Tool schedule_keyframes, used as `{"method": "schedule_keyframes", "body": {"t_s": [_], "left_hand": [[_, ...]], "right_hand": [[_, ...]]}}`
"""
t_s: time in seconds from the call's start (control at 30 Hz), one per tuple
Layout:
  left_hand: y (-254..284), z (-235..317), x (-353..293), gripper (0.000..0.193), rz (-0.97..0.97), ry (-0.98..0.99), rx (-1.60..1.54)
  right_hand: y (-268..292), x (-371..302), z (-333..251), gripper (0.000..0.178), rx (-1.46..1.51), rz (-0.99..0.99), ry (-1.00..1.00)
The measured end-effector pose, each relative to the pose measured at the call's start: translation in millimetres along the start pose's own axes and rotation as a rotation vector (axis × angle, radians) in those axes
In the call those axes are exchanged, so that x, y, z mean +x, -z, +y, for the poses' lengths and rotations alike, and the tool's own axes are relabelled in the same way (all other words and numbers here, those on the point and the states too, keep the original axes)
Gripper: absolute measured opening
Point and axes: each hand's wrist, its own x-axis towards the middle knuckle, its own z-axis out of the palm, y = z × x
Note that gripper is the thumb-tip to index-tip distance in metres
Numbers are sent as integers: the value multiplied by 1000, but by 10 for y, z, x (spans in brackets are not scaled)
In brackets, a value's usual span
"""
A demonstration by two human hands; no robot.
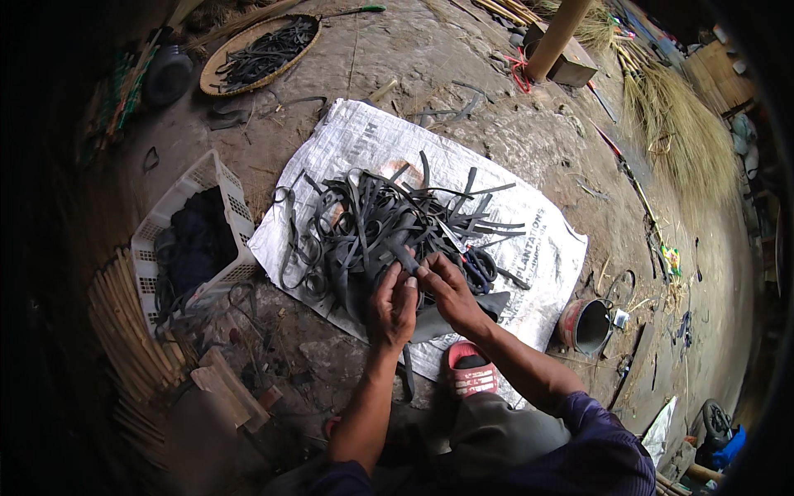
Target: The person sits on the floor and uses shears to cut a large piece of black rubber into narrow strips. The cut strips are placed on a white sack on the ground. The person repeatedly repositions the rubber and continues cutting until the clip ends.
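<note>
Over a heap of black rubber strips (pixel 356 223), my left hand (pixel 394 307) and my right hand (pixel 448 291) are close together. Between them they pinch one dark rubber strip (pixel 403 255), its flat end rising past my fingertips. Just beyond my right hand lie scissors (pixel 473 266) with dark blue handles, partly covered, blades pointing away into the heap. A wider black rubber sheet (pixel 438 326) rests under my wrists. All of this sits on a white woven sack (pixel 529 194) spread on the ground.
A white plastic crate (pixel 236 198) with dark material stands at left, near bundled bamboo sticks (pixel 132 318). Farther off is a round woven tray (pixel 217 62) of black strips. To the right are a bucket (pixel 571 324), a wooden post (pixel 558 41) and dry grass (pixel 678 132).
</note>
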Motion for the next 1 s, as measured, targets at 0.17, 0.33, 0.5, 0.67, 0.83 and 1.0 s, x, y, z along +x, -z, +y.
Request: {"method": "schedule_keyframes", "body": {"t_s": [0.17, 0.33, 0.5, 0.67, 0.83, 1.0], "left_hand": [[144, 189, 115, 50, 96, 170, -358], [222, 341, 156, 48, 105, 175, -495], [121, 399, 88, 46, 152, 169, -514], [62, 431, 80, 45, 150, 113, -351], [114, 701, 214, 40, 132, 192, -306], [745, 1077, 938, 24, 117, 49, -606]], "right_hand": [[-137, -114, -9, 20, -18, -100, 4], [-218, -164, -59, 22, 38, -138, -27], [-260, -159, -125, 23, 60, -138, 15], [-283, -169, -229, 25, 90, -112, 15], [-320, -144, -419, 26, 47, -126, 1], [-66, 36, -741, 22, 45, -513, -234]]}}
